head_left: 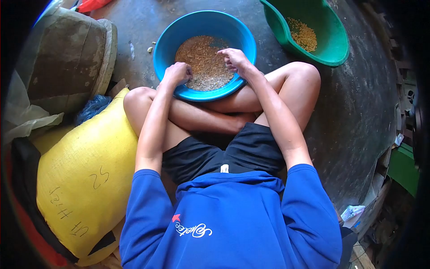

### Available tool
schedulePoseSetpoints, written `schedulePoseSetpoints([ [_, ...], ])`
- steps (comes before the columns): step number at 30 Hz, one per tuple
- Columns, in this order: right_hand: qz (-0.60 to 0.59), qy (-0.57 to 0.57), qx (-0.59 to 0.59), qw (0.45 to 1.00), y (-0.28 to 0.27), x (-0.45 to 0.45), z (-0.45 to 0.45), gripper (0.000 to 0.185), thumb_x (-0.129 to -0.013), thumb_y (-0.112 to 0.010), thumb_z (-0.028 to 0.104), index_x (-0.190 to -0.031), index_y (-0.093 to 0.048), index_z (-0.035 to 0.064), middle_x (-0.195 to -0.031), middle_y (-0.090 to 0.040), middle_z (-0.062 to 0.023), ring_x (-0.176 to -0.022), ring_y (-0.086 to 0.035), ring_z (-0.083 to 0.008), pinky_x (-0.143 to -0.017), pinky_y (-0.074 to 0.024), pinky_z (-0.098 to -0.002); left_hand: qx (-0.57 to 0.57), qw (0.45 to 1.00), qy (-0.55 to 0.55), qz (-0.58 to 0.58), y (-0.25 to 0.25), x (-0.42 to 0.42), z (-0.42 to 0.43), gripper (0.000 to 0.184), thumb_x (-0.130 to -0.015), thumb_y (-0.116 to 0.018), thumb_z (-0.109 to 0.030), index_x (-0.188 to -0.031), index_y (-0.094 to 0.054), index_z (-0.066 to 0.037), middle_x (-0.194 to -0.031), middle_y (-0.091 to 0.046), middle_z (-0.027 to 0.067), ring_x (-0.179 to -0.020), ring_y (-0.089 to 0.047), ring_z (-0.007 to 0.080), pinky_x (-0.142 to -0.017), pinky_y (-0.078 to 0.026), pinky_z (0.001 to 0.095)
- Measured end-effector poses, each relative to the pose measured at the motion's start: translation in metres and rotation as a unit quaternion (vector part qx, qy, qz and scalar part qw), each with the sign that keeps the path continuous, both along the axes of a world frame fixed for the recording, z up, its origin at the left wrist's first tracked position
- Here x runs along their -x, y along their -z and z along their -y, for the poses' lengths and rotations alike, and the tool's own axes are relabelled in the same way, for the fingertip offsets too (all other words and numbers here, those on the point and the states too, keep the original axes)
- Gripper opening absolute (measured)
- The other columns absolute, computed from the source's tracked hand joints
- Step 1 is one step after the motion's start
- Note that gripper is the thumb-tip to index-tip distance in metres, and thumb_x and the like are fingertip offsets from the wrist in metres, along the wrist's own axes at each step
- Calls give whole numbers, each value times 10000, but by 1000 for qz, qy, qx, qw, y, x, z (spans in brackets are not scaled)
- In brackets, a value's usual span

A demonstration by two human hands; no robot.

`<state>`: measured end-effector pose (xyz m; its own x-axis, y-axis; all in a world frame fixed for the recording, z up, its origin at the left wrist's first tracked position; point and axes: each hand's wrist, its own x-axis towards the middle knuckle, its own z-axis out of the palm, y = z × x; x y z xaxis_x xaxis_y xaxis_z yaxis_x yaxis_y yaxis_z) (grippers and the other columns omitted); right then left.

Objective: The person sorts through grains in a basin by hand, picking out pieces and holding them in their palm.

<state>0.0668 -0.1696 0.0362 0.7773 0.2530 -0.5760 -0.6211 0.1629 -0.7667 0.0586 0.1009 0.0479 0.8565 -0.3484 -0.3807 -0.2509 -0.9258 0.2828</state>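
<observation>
A round blue basin (247, 42) rests by my crossed legs, holding brown grainy material (199, 51) and paler flakes (209, 82) at its near side. My left hand (180, 73) is over the basin's left near side, fingers curled down and pressed together; what they hold, if anything, is hidden. Over the right side is my right hand (233, 59), its index finger pointing left and the other fingers curled, with nothing visible in it. A green scoop-shaped basket (333, 42) with yellow grains (302, 35) stands at the upper right.
On the left lie a full yellow sack (89, 166) and a blue plastic bag (92, 109). A large worn container (67, 58) stands at the upper left. Small pale bits are on the dark floor (354, 116) left of the basin. A crumpled packet (352, 212) is at the lower right.
</observation>
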Motion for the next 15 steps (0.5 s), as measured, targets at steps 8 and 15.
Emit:
schedulePoseSetpoints([
  [8,7,-42,39,998,1,15,-5,322,-1082,-468,291,-1143,-665,44,-641,-441,33,-499,-384,-91,-449,-298,-276,261,964,-7,58,-19,4,21,160,-882,-775,-154,-996,-758,-43,-1039,-741,130,-961,-720,253,-826,-569,372],
  [15,-68,-54,5,996,-17,31,-16,452,-1114,-383,434,-1023,-612,55,-739,-558,-13,-623,-546,-127,-554,-474,-279,437,882,51,169,-21,32,74,146,-892,-784,-93,-1031,-798,-54,-1090,-709,114,-1017,-701,240,-880,-564,357],
])
